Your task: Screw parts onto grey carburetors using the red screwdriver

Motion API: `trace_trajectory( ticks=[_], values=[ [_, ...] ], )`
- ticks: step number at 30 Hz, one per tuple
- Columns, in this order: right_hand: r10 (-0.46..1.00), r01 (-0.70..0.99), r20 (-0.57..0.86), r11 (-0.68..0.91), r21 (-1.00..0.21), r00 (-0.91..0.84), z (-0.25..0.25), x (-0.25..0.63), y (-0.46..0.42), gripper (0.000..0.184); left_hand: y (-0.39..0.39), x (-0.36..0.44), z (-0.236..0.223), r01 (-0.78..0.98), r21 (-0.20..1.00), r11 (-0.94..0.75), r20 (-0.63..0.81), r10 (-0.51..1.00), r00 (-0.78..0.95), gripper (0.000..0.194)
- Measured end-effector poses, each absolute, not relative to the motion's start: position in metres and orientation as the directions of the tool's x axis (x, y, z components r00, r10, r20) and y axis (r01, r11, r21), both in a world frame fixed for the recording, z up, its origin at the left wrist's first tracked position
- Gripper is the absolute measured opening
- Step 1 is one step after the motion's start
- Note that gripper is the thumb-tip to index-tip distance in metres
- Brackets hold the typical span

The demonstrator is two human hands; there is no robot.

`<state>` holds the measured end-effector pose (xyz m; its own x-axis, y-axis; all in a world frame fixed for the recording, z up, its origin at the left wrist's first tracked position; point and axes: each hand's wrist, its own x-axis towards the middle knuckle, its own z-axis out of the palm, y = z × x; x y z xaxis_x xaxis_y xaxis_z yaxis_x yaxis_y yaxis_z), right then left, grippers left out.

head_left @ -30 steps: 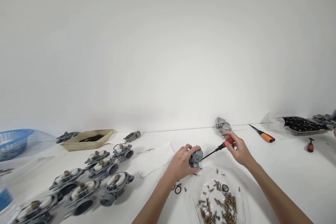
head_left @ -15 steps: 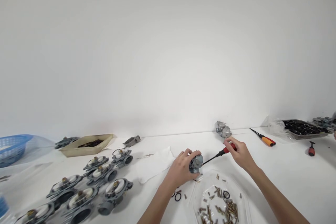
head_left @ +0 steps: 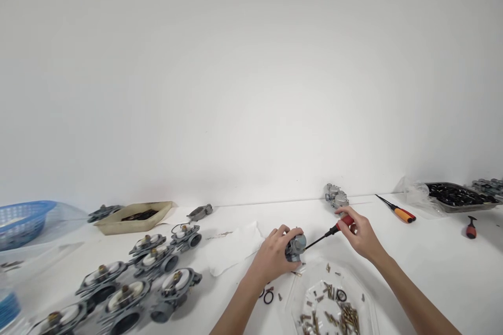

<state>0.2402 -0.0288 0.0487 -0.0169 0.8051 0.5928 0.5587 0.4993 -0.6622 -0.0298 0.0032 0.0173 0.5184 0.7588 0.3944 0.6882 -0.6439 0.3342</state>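
Note:
My left hand (head_left: pixel 273 258) is closed around a small grey metal carburetor (head_left: pixel 296 246) held on the white table. My right hand (head_left: pixel 360 236) grips the red handle of a screwdriver (head_left: pixel 334 230), whose dark shaft points left into the carburetor's side. Just below the hands lies a clear plastic tray (head_left: pixel 359 278) with several small brass screws and a black O-ring. Two black O-rings (head_left: pixel 266 296) lie by my left wrist.
Several grey carburetors (head_left: pixel 129 285) are lined up at the left. A white cloth (head_left: pixel 231 246), a beige tray (head_left: pixel 133 216) and a blue basket (head_left: pixel 21 220) lie behind. At the right are an orange screwdriver (head_left: pixel 396 210), a short red screwdriver (head_left: pixel 470 227) and a metal tray (head_left: pixel 456 194).
Both hands, with the carburetor and screwdriver, sit slightly lower in the frame as the view tilted up. The grips are unchanged.

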Motion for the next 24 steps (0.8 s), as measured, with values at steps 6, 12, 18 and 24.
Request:
trace_trajectory(
  ticks=[6, 12, 18, 24],
  values=[
    [0.818, 0.593, 0.575, 0.452, -0.666, 0.021, 0.0498, 0.2385, -0.0309, 0.03, 0.0018, -0.0301, 0.0191, 0.688, 0.336, -0.643, 0.383, 0.761, 0.524, 0.062],
    [0.817, 0.58, 0.576, 0.471, -0.665, -0.003, 0.0507, 0.2391, -0.0309, 0.027, 0.0008, -0.0294, 0.022, 0.7, 0.328, -0.634, 0.369, 0.769, 0.522, 0.064],
    [0.812, 0.543, 0.582, 0.506, -0.671, -0.039, 0.0503, 0.2403, -0.0299, 0.028, 0.0014, -0.0297, 0.0213, 0.703, 0.326, -0.631, 0.36, 0.771, 0.525, 0.063],
    [0.857, 0.572, 0.515, 0.417, -0.706, 0.01, 0.0503, 0.2391, -0.0303, 0.029, 0.0011, -0.0305, 0.0207, 0.697, 0.335, -0.634, 0.362, 0.77, 0.526, 0.063]
  ],
)
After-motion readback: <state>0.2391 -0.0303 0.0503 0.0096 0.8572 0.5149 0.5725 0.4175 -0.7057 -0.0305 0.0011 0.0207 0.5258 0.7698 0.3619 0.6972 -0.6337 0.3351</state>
